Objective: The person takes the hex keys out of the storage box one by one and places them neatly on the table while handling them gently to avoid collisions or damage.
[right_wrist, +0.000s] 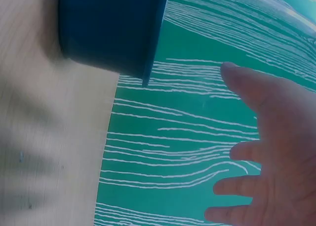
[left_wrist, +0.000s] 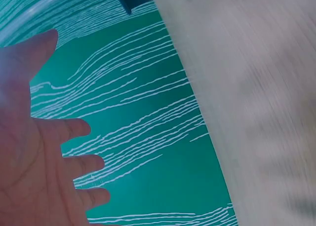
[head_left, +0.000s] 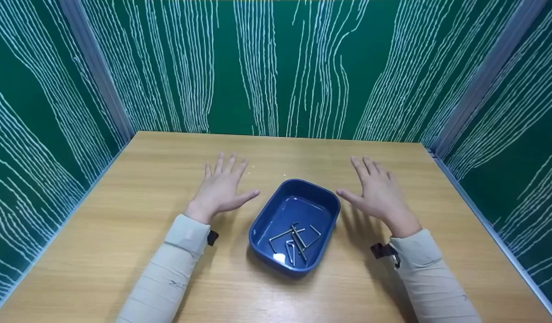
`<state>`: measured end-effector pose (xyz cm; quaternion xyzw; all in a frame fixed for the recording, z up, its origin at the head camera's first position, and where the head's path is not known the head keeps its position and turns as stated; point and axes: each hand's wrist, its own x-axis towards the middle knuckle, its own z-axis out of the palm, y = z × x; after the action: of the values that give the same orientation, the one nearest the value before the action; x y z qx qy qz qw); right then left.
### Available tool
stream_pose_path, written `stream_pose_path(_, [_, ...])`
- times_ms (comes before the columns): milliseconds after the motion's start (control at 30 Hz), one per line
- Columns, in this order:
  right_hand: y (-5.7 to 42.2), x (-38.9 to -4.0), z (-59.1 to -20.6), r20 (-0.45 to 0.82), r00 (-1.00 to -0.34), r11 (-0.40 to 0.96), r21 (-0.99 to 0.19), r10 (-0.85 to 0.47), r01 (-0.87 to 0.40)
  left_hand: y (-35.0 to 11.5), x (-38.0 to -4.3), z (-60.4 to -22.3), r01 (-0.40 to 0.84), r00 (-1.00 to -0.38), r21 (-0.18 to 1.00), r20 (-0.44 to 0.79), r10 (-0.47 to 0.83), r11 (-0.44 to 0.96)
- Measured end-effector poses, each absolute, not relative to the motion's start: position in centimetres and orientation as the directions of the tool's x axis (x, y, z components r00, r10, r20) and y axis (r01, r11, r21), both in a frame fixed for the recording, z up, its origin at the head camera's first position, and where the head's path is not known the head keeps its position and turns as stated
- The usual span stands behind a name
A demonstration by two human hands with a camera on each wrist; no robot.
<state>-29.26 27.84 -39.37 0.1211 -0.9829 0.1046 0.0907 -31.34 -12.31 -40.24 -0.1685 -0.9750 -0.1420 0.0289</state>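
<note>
A blue rectangular bin with rounded corners sits on the wooden table between my two hands. Several metal hex keys, bent into L shapes, lie jumbled at its near end. To the left of the bin, my left hand is spread palm down above the table, thumb pointing toward the bin and nothing held. My right hand hovers likewise on the other side, fingers spread, its thumb tip close to the bin's right rim. In the right wrist view, the outer side of the bin shows beyond the thumb.
The wooden table carries a few tiny pale specks past the bin. Green panels with wavy white lines enclose its back and sides, joined by grey corner posts. Dark straps are worn at both wrists.
</note>
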Motion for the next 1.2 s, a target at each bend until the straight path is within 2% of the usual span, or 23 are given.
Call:
stream_pose_path(733, [26.2,-28.7,-38.7,0.271,-0.892,0.882,-0.21,-0.362,-0.422,-11.6,-30.3,-39.9,0.412,-0.904,0.303,0.015,0.428,0.859])
stream_pose_path(1200, [25.0,-28.4,-38.5,0.146,-0.92,0.874,-0.287,-0.365,-0.392,-11.2,-30.0,-40.3,0.367,-0.899,0.44,-0.059,0.435,0.819])
